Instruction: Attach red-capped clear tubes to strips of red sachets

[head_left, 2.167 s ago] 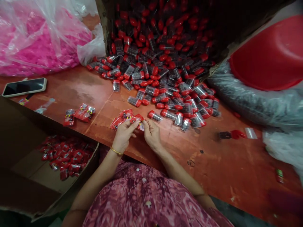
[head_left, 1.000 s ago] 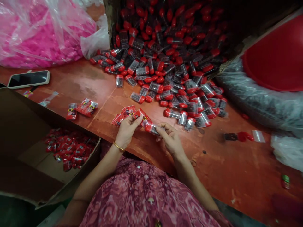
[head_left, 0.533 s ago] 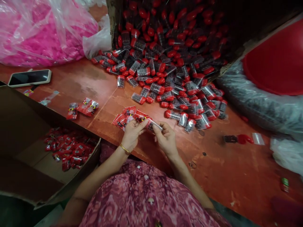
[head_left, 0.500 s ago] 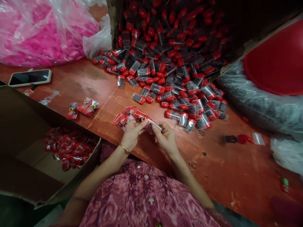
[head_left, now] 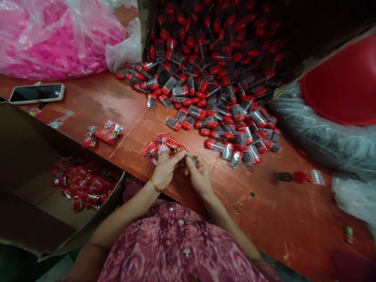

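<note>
My left hand (head_left: 164, 169), with a gold bangle at its wrist, pinches a red printed packet (head_left: 175, 147) between thumb and fingers. Beside and under that hand, more red printed packets (head_left: 151, 150) lie fanned out on the table. My right hand (head_left: 200, 174) is closed on a small clear container (head_left: 190, 157) with dark contents, held at the right end of the packet. Its far end is hidden by my fingers, so I cannot tell how far it sits inside the packet. Both hands meet just above the table's near edge.
Clear containers with red caps (head_left: 195, 111) spill from a large carton across the reddish table (head_left: 132, 113). Filled red packets (head_left: 109, 132) lie to the left; several more sit in a cardboard box (head_left: 117, 184) below. A phone (head_left: 37, 93), pink-filled bag (head_left: 58, 43) and red basin (head_left: 343, 82) stand around.
My right hand has moved slightly left, closer to my left hand. Less of the clear container shows between my fingers. The view has shifted a little.
</note>
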Demonstrator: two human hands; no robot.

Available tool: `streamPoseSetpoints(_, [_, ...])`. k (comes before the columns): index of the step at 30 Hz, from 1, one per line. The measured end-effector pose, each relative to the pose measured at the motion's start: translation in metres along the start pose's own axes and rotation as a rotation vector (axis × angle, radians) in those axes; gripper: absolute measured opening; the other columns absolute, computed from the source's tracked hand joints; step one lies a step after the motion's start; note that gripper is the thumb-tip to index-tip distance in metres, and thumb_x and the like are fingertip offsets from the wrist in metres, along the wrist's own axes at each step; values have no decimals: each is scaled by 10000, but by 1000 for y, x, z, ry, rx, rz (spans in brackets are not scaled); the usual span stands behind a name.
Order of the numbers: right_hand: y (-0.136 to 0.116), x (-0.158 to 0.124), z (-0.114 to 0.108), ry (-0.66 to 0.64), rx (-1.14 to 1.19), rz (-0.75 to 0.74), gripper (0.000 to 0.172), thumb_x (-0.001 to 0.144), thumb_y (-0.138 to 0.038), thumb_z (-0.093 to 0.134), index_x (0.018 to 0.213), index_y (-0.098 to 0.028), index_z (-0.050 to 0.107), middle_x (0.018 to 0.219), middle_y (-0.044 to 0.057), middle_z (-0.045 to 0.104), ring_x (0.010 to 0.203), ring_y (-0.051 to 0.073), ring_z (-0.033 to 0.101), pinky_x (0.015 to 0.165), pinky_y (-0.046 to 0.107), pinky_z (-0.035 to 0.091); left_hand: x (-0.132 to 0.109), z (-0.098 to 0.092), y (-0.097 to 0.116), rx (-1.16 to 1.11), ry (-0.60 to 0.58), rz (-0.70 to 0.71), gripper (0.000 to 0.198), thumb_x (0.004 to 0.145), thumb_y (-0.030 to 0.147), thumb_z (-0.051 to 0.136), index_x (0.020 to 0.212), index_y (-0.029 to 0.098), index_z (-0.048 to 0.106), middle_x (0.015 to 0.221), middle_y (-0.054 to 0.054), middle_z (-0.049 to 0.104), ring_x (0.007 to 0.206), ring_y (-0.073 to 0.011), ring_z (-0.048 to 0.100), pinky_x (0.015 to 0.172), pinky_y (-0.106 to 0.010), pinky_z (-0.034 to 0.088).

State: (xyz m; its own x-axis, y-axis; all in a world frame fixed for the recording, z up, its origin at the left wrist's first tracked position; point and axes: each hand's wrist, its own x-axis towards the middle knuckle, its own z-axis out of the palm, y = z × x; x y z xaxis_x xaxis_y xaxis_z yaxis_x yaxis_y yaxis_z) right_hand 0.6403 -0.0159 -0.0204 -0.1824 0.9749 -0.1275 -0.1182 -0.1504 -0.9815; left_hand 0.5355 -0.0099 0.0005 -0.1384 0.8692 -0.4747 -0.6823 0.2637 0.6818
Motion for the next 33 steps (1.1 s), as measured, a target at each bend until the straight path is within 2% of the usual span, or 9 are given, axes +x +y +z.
streamPoseSetpoints(3, [-1,-2,-6,-114,56,59,282,823,-468,538,919,-203,545,706,-28,631,446,66,510,487,220,427,0,-1,-1,4,2,30,367,507,352,812,678,138,568,565,42,569,481,-61,511,443,-174,404])
streamPoseSetpoints(11, [-4,8,-3,-62,-59,98,394,693,-564,637,750,-202,493,483,-67,578,364,80,493,399,195,383,-1,-2,-10,77,-106,-14,401,544,460,769,623,141,538,535,35,538,400,-65,455,325,-185,342])
streamPoseSetpoints(15, [3,16,1,-42,-137,124,454,663,-614,626,595,-209,431,391,-78,488,318,63,386,359,191,313,-2,-4,-9,60,-89,-7,352,589,421,756,589,140,544,469,52,505,417,-57,460,410,-180,382])
streamPoseSetpoints(19, [3,32,-2,-53,-330,-31,486,688,-641,576,525,-213,414,400,-71,423,370,73,368,401,208,311,2,-15,11,-11,-13,-117,238,618,305,765,677,134,610,585,9,627,545,-95,589,561,-202,462])
streamPoseSetpoints(21, [-2,47,-4,-58,-546,-144,458,791,-604,475,572,-203,487,479,-29,502,460,109,461,474,231,367,8,-27,29,-93,117,-90,196,693,316,713,730,143,629,689,-24,682,624,-116,639,638,-224,493])
streamPoseSetpoints(23, [-9,68,-2,-37,-839,-282,401,866,-513,419,712,-185,591,653,34,623,635,162,559,610,278,426,17,-42,50,-214,307,44,190,788,349,617,744,164,621,797,-32,704,706,-111,661,710,-222,502])
streamPoseSetpoints(26, [-13,101,9,-52,-1246,-460,322,876,-381,474,1065,-160,611,1131,130,628,1013,259,536,849,380,404,28,-59,74,-361,498,274,303,867,451,462,798,193,607,1026,-45,685,916,-98,651,809,-203,486])
streamPoseSetpoints(30, [-6,123,19,-117,-1508,-493,379,898,-242,431,1265,-195,514,1407,124,428,1270,311,330,980,478,283,30,-58,75,-203,451,303,411,807,557,482,879,179,624,1127,-111,649,1037,-171,621,878,-289,483])
streamPoseSetpoints(33, [1,113,2,-144,-1540,-518,396,896,-141,382,1244,-250,538,1395,76,456,1291,290,309,1006,492,242,28,-51,60,334,357,390,342,696,457,662,883,171,670,1021,-109,693,1019,-240,625,930,-390,451])
